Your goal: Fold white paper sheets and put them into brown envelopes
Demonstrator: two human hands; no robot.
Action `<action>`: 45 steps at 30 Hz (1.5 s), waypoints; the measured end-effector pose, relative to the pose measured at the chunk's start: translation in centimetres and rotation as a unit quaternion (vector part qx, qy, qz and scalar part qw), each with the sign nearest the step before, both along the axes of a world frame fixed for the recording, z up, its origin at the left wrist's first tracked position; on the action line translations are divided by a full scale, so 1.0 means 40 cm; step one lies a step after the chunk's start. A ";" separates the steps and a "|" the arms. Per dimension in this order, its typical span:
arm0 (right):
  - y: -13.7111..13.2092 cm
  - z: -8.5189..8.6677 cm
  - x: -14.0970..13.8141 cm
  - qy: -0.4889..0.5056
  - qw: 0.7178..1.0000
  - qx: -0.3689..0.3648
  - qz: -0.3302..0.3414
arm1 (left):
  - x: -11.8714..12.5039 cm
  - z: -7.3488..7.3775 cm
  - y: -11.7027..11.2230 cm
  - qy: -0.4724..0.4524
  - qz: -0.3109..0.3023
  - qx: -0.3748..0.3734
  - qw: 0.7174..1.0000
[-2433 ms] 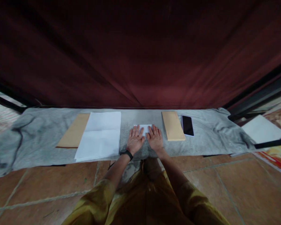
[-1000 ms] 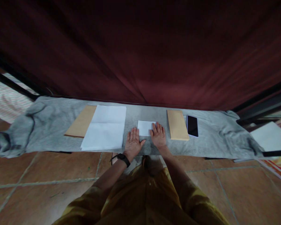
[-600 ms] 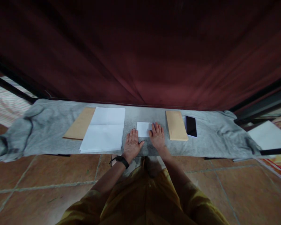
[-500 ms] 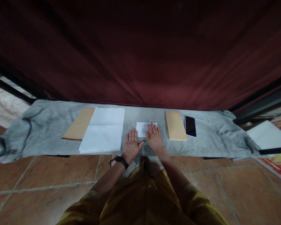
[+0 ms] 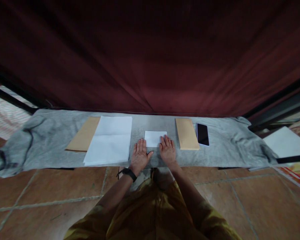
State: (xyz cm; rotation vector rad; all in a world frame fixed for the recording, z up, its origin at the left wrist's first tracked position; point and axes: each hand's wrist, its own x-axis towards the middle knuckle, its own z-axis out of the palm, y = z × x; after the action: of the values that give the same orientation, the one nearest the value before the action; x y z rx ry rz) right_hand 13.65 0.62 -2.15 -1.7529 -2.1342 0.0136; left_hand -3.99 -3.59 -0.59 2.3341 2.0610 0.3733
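Observation:
A small white folded-looking piece of paper (image 5: pixel 153 138) lies flat on the grey cloth in front of me. My left hand (image 5: pixel 140 156) rests flat beside its left edge, fingers stretched out and thumb spread toward the right. At the paper's lower right corner lies my right hand (image 5: pixel 167 150), fingertips on the paper, fingers extended. Neither hand grips anything. Left of my left hand is a stack of white paper sheets (image 5: pixel 109 141), with a crease across the top sheet. To the right of my right hand sits a stack of brown envelopes (image 5: pixel 187 134).
Grey cloth (image 5: pixel 230 143) covers the narrow bench. Brown paper (image 5: pixel 82 135) lies partly under the white sheets. A phone (image 5: pixel 202 134) lies right of the envelopes. A dark red curtain (image 5: pixel 150 66) hangs behind the bench, and dark metal bars (image 5: pixel 277 100) stand at both ends.
My right hand has slid to the right across the small white paper, uncovering more of it. My left hand stays in place.

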 end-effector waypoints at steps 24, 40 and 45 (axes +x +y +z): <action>-0.010 -0.003 0.008 -0.005 1.000 0.012 -0.014 | 0.076 -0.010 0.127 -0.005 -0.032 -0.027 0.999; -0.013 0.010 0.008 0.000 1.000 0.008 -0.012 | 0.022 -0.009 0.111 -0.027 -0.015 -0.006 1.000; -0.012 0.008 0.010 0.009 1.000 0.015 -0.007 | -0.008 -0.004 0.102 -0.021 -0.046 -0.015 0.999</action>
State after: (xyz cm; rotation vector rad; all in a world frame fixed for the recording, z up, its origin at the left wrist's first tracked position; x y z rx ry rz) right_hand 14.06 0.13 -1.83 -1.7433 -2.0987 -0.0055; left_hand -4.31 0.50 -0.73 2.3716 1.9196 0.3824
